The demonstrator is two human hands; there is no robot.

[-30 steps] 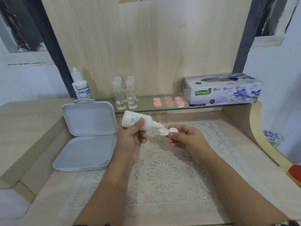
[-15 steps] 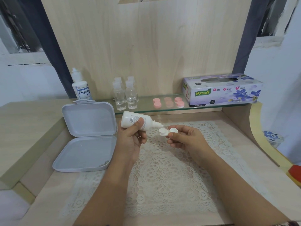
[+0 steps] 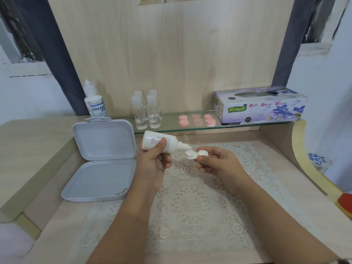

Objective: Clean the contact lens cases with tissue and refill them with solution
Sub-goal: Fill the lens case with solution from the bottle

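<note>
- Left hand (image 3: 152, 164) grips a small white solution bottle (image 3: 158, 142), thumb curled over its label, tipped on its side with the nozzle pointing right and slightly down.
- Right hand (image 3: 219, 164) pinches a white contact lens case (image 3: 196, 154) between thumb and fingers, holding it level above a cream lace mat (image 3: 190, 206).
- Both wells of the case are uncapped; the bottle's nozzle tip sits just over the left well, touching it or nearly so; which cannot be told.
- Whether liquid is coming out cannot be seen.
- A grey hinged plastic box (image 3: 101, 161) lies open on the wooden desk (image 3: 297, 216), just left of the left hand, its lid propped upright.
- On a glass shelf (image 3: 171, 124) behind the hands stand four small clear bottles (image 3: 146, 113) grouped together, each partly filled with clear liquid.
- To their right on the shelf lie several pink round caps (image 3: 197, 120).
- At the shelf's right end sits a purple flowered tissue box (image 3: 261, 105) marked "Soft Facial Tissue".
- Behind the grey box stands a larger white bottle (image 3: 95, 101) labelled "Dream Eye".
</note>
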